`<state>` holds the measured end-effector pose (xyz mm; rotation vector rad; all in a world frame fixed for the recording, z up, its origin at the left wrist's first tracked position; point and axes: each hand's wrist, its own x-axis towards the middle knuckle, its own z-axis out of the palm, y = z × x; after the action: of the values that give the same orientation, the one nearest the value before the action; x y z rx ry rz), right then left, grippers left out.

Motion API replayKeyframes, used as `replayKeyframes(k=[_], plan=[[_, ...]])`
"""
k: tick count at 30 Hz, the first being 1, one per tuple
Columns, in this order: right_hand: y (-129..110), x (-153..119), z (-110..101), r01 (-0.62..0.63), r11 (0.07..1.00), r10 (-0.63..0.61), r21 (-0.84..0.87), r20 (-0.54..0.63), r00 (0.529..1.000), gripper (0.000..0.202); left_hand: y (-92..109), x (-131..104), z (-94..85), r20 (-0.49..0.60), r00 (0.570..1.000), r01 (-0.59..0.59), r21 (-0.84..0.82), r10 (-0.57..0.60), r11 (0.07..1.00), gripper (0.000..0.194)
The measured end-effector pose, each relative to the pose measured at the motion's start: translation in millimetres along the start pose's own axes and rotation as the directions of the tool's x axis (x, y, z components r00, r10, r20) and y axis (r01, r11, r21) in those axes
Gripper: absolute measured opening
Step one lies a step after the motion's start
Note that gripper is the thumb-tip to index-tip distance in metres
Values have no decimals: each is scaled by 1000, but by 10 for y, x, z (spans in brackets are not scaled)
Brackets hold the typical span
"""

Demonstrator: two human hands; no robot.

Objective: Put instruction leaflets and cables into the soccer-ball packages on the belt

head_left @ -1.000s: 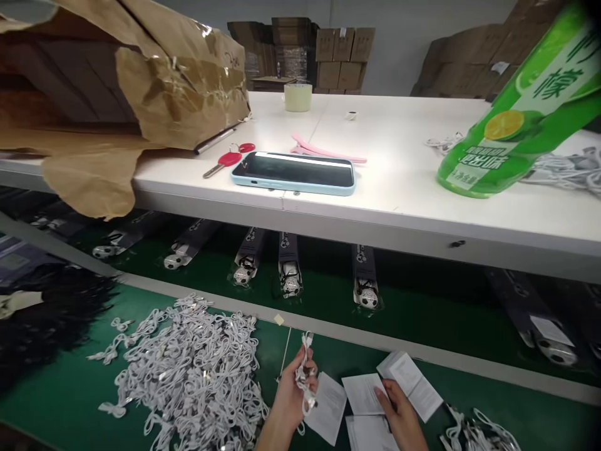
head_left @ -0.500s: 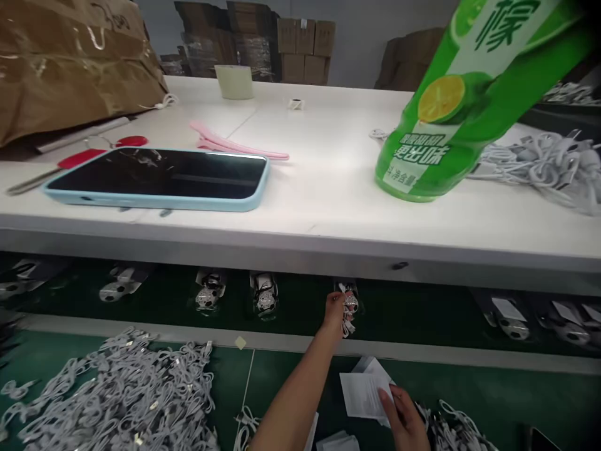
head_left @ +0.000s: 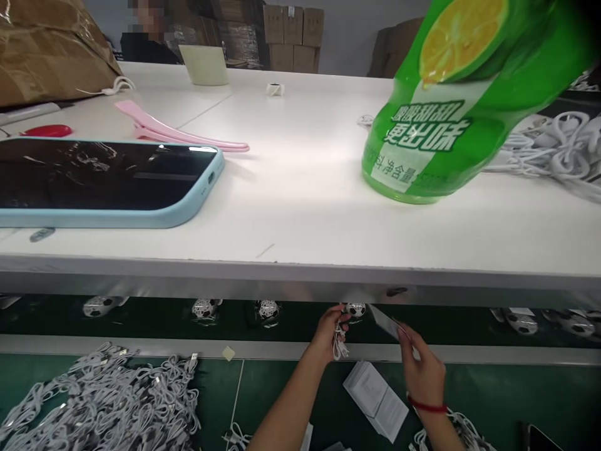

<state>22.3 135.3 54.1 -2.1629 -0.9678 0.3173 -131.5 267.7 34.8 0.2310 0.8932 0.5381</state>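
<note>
My left hand (head_left: 330, 332) is closed around a small bundled white cable (head_left: 340, 344) at the near edge of the dark green belt. Just past its fingers lies a soccer-ball-patterned item (head_left: 355, 309) in clear wrapping, partly hidden under the shelf edge. My right hand (head_left: 422, 357) pinches a printed paper leaflet (head_left: 385, 322), held tilted beside that item. Below the hands, a stack of leaflets (head_left: 375, 401) rests on the green table. A red band circles my right wrist.
Above the belt runs a white shelf (head_left: 291, 219) with a blue-cased phone (head_left: 107, 181), pink hair clip (head_left: 178, 133) and green bottle (head_left: 436, 119). A heap of grey-white cables (head_left: 113, 401) covers the left of the table. More ball-patterned items (head_left: 205, 309) sit along the belt. A person (head_left: 150, 37) is behind.
My right hand has risen from the leaflet stack with a leaflet, up to the belt. My left hand has drawn slightly back with the cable. The view has moved closer to the shelf.
</note>
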Motion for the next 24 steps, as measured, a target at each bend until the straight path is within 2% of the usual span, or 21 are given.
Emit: replayKeyframes(k=[1, 2, 3, 5, 7, 10, 12, 15, 18, 21, 24], plan=[[-8, 167, 65, 169, 984, -167, -55, 42, 985, 47, -21, -104, -53, -10, 999, 32, -88, -33, 996, 23], [-6, 323, 145, 318, 942, -304, -106, 131, 944, 45, -46, -217, -113, -12, 998, 60, -166, -63, 984, 18], [4, 461, 232, 429, 891, -390, -148, 235, 890, 45, -74, -335, -178, -11, 996, 85, -235, -90, 968, 14], [40, 670, 402, 530, 820, -418, -218, 404, 813, 43, -133, -571, -317, -8, 991, 126, -340, -137, 932, 10], [85, 786, 528, 551, 796, -398, -248, 471, 787, 40, -188, -780, -454, -23, 982, 154, -489, -190, 858, 9], [158, 846, 600, 563, 777, -378, -281, 506, 775, 39, -251, -1002, -637, -73, 963, 135, -701, -259, 701, 9], [218, 856, 593, 574, 760, -365, -305, 530, 765, 41, -278, -1089, -738, -102, 958, 107, -741, -268, 663, 11], [325, 863, 566, 584, 736, -345, -343, 552, 759, 42, -300, -1157, -844, -131, 958, 87, -716, -256, 693, 17], [413, 893, 566, 567, 723, -315, -395, 542, 779, 43, -312, -1195, -893, -171, 954, 73, -662, -245, 746, 24], [416, 962, 594, 529, 721, -287, -448, 501, 816, 42, -316, -1253, -915, -209, 953, 51, -604, -219, 796, 36], [275, 980, 626, 447, 730, -258, -516, 398, 880, 43, -298, -1358, -973, -250, 954, -8, -571, -165, 821, 49]])
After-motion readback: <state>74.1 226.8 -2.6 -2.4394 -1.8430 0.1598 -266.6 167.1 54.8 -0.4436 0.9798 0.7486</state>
